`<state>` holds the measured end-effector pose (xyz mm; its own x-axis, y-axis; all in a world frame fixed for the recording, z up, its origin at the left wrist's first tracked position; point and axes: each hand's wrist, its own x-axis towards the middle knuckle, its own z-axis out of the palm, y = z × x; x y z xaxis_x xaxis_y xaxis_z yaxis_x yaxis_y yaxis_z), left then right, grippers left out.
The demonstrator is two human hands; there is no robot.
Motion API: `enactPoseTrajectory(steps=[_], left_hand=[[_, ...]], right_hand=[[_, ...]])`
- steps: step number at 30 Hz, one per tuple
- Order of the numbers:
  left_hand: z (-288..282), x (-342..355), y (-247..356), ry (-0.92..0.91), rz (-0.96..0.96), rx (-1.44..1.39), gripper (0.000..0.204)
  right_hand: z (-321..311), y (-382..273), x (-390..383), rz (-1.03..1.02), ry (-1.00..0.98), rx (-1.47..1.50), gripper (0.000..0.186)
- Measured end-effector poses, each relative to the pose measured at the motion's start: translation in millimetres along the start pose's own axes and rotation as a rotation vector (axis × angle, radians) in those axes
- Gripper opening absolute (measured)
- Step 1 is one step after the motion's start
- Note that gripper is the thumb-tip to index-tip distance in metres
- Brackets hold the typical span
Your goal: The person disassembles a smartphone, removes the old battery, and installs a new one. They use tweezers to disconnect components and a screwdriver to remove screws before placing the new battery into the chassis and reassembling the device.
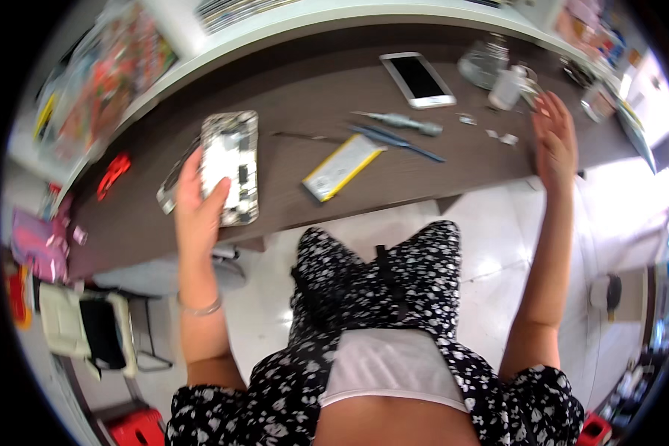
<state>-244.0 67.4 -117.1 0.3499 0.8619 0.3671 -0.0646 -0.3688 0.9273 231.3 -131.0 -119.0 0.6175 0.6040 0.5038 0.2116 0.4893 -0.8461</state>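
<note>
Silver and white, the bared inside of an open phone (236, 149) is turned upward above the left part of the table (279, 189), gripped by the left hand (199, 195), with the thumb laid on its face and the other fingers, partly hidden, curled at its left edge. By appearance, the opening-up has been done and a yellow-edged battery (343, 168) has been taken out or laid ready, since it is seen loose on the table; which of these cannot be told. Reassembly is judged to be left, as no cover is seen on the phone. Beside the left hand, a dark part (172, 182) is half hidden. Blue tweezers (401, 141), a screwdriver (407, 123) and a thin dark tool (305, 137) are left unheld near the battery. Nothing can clearly be seen held by the right hand (556, 145), whose fingers are extended, near a white bottle (506, 91). Behind the bottle, a glass jar (483, 65) is placed; the contents of both cannot be made out. Farther back, a white phone (418, 79) is laid flat. At upper left, reddish contents are glimpsed through a plastic bag (115, 82).
</note>
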Motion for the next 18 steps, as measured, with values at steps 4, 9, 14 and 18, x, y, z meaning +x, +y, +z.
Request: enactPoseTrajectory(steps=[4, 9, 14, 18], left_hand=[[12, -7, 18, 0.023, -0.078, -0.195, 0.060], [38, -39, 46, 0.036, -0.136, -0.580, 0.060], [61, -56, 53, -0.125, -0.204, -0.901, 0.059], [66, -58, 50, -0.156, -0.246, -0.923, 0.058]], right_hand=[[-13, 3, -2, -0.089, -0.097, -0.257, 0.055], [-1, 0, -9, -0.121, 0.089, -0.528, 0.033], [28, -4, -17, -0.508, 0.138, -0.679, 0.028], [29, -11, -15, -0.452, 0.063, -1.055, 0.039]])
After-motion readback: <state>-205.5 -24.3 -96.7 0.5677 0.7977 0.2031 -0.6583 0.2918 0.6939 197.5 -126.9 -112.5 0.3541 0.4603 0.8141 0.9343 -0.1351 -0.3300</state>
